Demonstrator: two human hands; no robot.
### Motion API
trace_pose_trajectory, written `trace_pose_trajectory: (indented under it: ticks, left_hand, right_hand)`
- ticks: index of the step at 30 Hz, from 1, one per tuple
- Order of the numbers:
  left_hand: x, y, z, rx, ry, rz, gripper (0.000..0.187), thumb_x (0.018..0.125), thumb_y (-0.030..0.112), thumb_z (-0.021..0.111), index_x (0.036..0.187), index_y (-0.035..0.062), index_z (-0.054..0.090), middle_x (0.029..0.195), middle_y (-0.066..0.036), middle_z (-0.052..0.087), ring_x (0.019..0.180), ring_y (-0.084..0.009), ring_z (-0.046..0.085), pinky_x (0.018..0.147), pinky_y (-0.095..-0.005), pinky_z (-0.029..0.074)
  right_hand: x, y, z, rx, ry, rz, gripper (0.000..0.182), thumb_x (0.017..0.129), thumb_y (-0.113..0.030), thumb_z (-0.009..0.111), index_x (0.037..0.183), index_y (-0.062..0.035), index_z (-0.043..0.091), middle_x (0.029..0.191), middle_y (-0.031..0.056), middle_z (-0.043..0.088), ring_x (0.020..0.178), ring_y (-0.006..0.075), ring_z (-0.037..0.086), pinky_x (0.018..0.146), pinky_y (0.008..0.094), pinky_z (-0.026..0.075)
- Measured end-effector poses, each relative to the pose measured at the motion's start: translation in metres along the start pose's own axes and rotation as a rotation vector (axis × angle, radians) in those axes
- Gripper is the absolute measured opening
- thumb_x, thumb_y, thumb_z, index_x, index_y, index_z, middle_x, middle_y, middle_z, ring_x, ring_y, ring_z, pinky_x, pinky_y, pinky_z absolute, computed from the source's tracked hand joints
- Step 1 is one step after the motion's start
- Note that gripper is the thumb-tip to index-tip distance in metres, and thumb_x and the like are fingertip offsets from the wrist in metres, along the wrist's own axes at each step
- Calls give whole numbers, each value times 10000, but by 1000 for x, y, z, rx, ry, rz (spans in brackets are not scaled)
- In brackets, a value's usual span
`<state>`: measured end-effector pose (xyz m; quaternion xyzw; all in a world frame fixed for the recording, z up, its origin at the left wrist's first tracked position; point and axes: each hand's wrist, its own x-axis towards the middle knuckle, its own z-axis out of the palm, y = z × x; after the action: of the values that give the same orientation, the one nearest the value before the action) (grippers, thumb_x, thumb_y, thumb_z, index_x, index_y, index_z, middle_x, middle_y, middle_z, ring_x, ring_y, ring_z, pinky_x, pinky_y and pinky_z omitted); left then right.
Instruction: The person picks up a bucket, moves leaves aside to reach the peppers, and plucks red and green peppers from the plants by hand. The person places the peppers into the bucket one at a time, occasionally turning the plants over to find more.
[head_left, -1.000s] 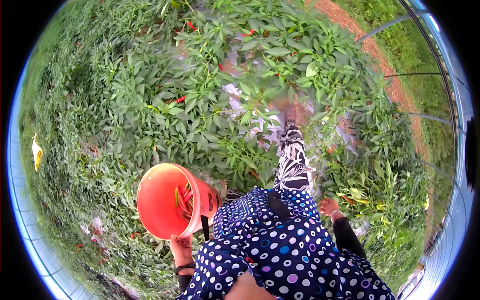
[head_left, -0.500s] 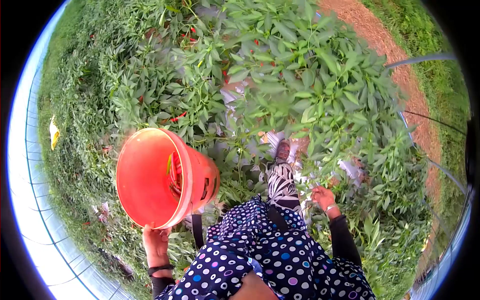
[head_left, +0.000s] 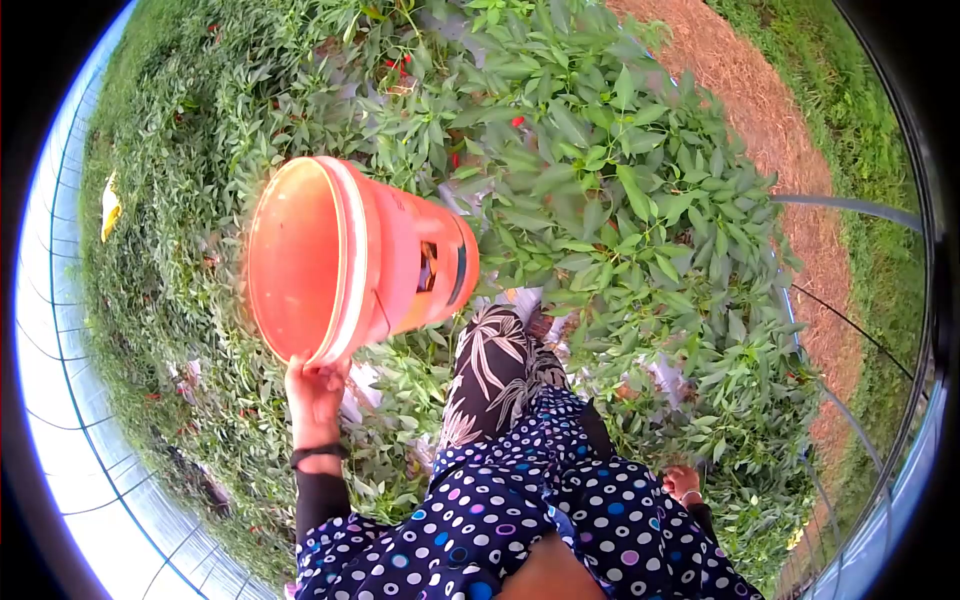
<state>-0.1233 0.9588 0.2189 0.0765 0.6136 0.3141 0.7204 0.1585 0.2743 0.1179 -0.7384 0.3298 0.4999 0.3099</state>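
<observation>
An orange plastic bucket (head_left: 410,250) hangs tilted at left of centre, its mouth toward the left and up at me. My left hand (head_left: 318,385) grips the near edge of its rim, fingers closed round it. Only the bare inner wall shows inside; the bottom is hidden. At the lower right, my right hand (head_left: 682,483) hangs low beside my dotted shirt, close to the leaves. Its fingers are curled in, and I see nothing in them.
Dense pepper plants (head_left: 640,190) surround me, with red peppers (head_left: 398,66) among the leaves. My patterned trouser leg (head_left: 490,370) stands between the rows. A straw-covered path (head_left: 740,90) and a curved grey hoop (head_left: 850,203) lie right. Pale netting (head_left: 50,350) edges the left.
The bucket has swung up and right, and the red peppers inside no longer show. My left hand rose with it. My right hand dropped down and right, its fingers more curled. A leg came forward.
</observation>
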Motion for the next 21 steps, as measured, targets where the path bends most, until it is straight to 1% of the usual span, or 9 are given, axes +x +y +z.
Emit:
trace_pose_trajectory:
  ticks: [4,7,10,11,13,14,16,19,21]
  left_hand:
    - [32,-28,61,76,-126,-7,276,772,202,510,930,-23,531,767,-132,629,666,-282,638,314,-180,339]
    - [48,-40,92,100,-140,-32,283,790,181,459,964,-33,522,833,-148,632,680,-272,642,316,-181,345]
    - [89,-47,104,133,-170,32,236,787,159,481,940,-16,526,846,-128,626,620,-208,623,353,-204,393]
    - [102,-54,118,129,-174,15,236,787,159,481,940,-16,526,846,-128,626,620,-208,623,353,-204,393]
    - [119,-61,122,126,-87,93,132,779,144,509,845,32,536,739,-81,605,545,-166,579,373,-230,420]
    - [138,-58,125,190,-98,-3,83,763,145,496,696,96,492,596,-12,527,431,-122,464,371,-230,380]
    - [178,-63,131,227,-102,-62,114,764,142,491,657,110,470,553,3,490,407,-110,428,373,-223,377]
    - [218,-78,143,272,-177,-122,173,769,133,478,601,122,439,498,14,451,371,-102,384,382,-217,386]
    - [240,-90,152,293,-157,-78,171,774,112,475,607,118,440,512,13,454,400,-97,403,400,-212,391]
  right_hand:
    - [-12,-22,5,-230,7,-119,228,761,-88,535,973,-32,594,735,98,620,513,177,589,401,266,433]
    - [-53,-85,46,12,10,-66,199,774,-71,536,963,-12,557,673,73,582,468,116,489,379,217,332]
    - [-61,-102,74,92,-12,-149,194,781,-66,527,965,-5,536,670,81,565,466,125,487,363,209,317]
    - [-62,-98,84,241,-45,-158,181,786,-46,498,951,-4,559,705,68,575,512,143,526,420,212,382]
    - [-82,-111,109,114,-161,-124,204,798,-64,502,982,4,559,756,77,595,565,139,557,450,217,411]
    - [-81,-103,121,30,-184,-143,213,802,-68,500,992,8,558,780,82,602,578,137,567,462,218,421]
    - [-72,-95,139,-84,-203,-219,222,807,-69,492,1001,13,559,828,83,612,611,130,589,482,219,440]
    - [-90,-112,164,53,-223,-34,222,802,-35,482,1003,22,557,803,82,608,616,143,587,539,239,474]
    - [-90,-117,174,13,-139,-15,220,793,-3,489,1000,33,552,785,84,599,617,156,578,562,244,482]
